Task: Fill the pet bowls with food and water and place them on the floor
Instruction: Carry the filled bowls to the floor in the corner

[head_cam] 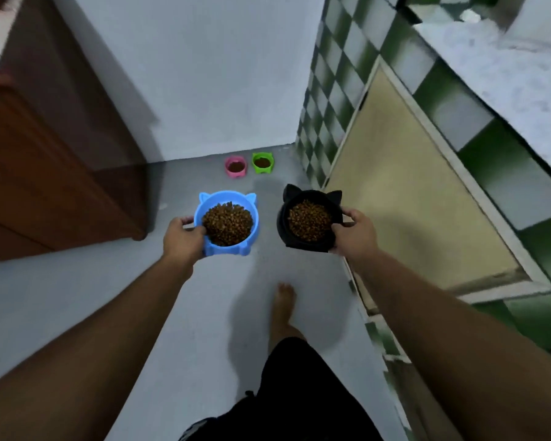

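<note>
One blue bowl (226,196), one black bowl (282,225), one pink bowl (236,174), one green bowl (262,169), two hands (182,238) (352,233)

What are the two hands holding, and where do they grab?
The left hand holds the blue bowl by its left rim; the right hand holds the black bowl by its right rim.

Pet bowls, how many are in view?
4: blue bowl in the left hand, black bowl in the right hand, pink bowl and green bowl side by side on the floor ahead. None seems hidden.
</note>
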`<state>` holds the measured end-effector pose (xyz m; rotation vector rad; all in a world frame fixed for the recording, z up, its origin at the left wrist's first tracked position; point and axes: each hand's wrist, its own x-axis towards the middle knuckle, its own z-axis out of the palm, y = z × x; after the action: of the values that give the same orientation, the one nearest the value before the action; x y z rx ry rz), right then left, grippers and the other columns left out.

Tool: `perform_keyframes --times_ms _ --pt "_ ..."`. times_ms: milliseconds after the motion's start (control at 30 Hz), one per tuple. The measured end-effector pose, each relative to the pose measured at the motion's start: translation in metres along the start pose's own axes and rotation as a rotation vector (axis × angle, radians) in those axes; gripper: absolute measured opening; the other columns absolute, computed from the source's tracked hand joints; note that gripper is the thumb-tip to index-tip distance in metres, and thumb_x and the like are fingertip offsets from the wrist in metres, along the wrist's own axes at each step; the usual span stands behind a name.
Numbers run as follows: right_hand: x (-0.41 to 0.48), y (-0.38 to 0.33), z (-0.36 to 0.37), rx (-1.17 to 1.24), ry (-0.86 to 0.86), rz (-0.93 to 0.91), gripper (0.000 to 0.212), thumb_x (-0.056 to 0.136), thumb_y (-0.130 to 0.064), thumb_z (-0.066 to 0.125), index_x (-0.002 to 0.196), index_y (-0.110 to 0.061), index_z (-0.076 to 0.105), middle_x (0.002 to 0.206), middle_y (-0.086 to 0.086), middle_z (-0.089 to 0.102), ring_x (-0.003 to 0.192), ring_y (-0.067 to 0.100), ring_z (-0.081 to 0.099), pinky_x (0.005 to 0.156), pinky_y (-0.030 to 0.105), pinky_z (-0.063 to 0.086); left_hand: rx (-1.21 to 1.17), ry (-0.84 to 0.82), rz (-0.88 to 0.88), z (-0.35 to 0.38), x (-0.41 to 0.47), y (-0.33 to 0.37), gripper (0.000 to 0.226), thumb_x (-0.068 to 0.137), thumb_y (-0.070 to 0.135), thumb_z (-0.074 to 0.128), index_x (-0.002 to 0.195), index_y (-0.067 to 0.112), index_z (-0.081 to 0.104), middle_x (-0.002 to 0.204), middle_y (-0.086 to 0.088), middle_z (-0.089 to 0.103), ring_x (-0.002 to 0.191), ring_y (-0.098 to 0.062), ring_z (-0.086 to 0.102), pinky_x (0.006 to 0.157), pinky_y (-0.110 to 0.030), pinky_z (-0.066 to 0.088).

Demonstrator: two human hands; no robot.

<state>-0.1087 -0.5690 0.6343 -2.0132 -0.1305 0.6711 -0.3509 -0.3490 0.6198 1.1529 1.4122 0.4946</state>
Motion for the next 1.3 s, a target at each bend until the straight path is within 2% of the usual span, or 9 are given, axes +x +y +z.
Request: perform_keyframes --times_ms 200,367,500,700,867,1033,1100,1233,1300 --pt "0.161 -0.03 0.069 -0.039 -0.111 0.058 0.039 0.092 -0.008 0.059 0.128 -0.022 0.058 0.104 0.014 0.067 0.088 0.033 0.07 0.068 0.056 0.062 0.0 0.105 -0.082 0.055 0.133 0.006 0.029 0.092 0.011 0.063 0.12 0.015 0.06 0.111 -0.018 0.071 0.096 -0.035 0.073 0.078 -0.057 0.063" --pt "0.296 -0.02 0.129 -0.089 -0.107 0.102 0.042 0.091 -0.011 0.06 0.13 -0.028 0.057 0.107 0.009 0.065 0.093 0.03 0.068 0.071 0.055 0.062 -0.006 0.147 -0.143 0.118 0.257 -0.002 0.031 0.084 0.014 0.062 0.114 0.021 0.064 0.103 -0.011 0.074 0.091 -0.031 0.075 0.077 -0.057 0.063" --pt "0.391 0.024 0.181 -0.115 -0.124 0.145 0.046 0.089 -0.014 0.061 0.132 -0.028 0.056 0.11 0.009 0.064 0.096 0.029 0.068 0.074 0.053 0.062 -0.007 0.152 -0.186 0.174 0.358 -0.039 0.025 0.078 0.019 0.066 0.102 0.025 0.068 0.095 -0.01 0.076 0.086 -0.032 0.075 0.074 -0.057 0.064" --pt "0.536 0.118 0.287 -0.103 -0.137 0.183 0.046 0.092 -0.006 0.06 0.135 -0.022 0.055 0.099 0.005 0.065 0.095 0.03 0.067 0.079 0.058 0.06 0.007 0.188 -0.214 0.248 0.536 -0.153 0.02 0.069 0.025 0.066 0.088 0.029 0.066 0.091 -0.008 0.076 0.083 -0.032 0.076 0.074 -0.059 0.063" --pt "0.647 0.185 0.371 -0.117 -0.14 0.162 0.044 0.092 -0.009 0.06 0.134 -0.023 0.056 0.097 0.005 0.065 0.092 0.029 0.068 0.079 0.056 0.06 0.091 0.196 -0.164 0.302 0.644 -0.213 0.021 0.084 0.013 0.07 0.102 0.023 0.065 0.095 -0.01 0.073 0.084 -0.031 0.074 0.077 -0.056 0.063" --pt "0.725 0.233 0.413 -0.187 -0.134 0.121 0.045 0.088 -0.01 0.06 0.13 -0.025 0.058 0.099 0.011 0.068 0.091 0.031 0.07 0.077 0.058 0.06 0.187 0.22 -0.05 0.34 0.71 -0.243 0.027 0.089 0.01 0.068 0.116 0.011 0.066 0.1 -0.01 0.071 0.083 -0.024 0.069 0.076 -0.04 0.061" --pt "0.743 0.242 0.419 -0.228 -0.131 0.106 0.047 0.089 -0.009 0.059 0.133 -0.025 0.057 0.102 0.014 0.068 0.091 0.032 0.07 0.077 0.057 0.061 0.192 0.223 -0.033 0.348 0.725 -0.251 0.024 0.088 0.011 0.068 0.112 0.013 0.065 0.098 -0.006 0.069 0.084 -0.021 0.067 0.076 -0.036 0.058" --pt "0.763 0.244 0.423 -0.324 -0.129 0.045 0.047 0.092 -0.006 0.056 0.137 -0.02 0.056 0.112 0.017 0.068 0.097 0.032 0.068 0.088 0.052 0.059 0.205 0.274 -0.017 0.352 0.738 -0.257 0.022 0.082 0.019 0.074 0.102 0.015 0.068 0.092 -0.004 0.071 0.088 -0.024 0.071 0.083 -0.042 0.061" --pt "0.764 0.24 0.425 -0.357 -0.125 0.021 0.046 0.093 -0.007 0.056 0.138 -0.018 0.055 0.117 0.017 0.067 0.102 0.031 0.067 0.093 0.048 0.057 0.234 0.295 -0.021 0.35 0.743 -0.259 0.022 0.078 0.024 0.076 0.097 0.015 0.07 0.089 -0.004 0.072 0.085 -0.024 0.071 0.082 -0.043 0.062"
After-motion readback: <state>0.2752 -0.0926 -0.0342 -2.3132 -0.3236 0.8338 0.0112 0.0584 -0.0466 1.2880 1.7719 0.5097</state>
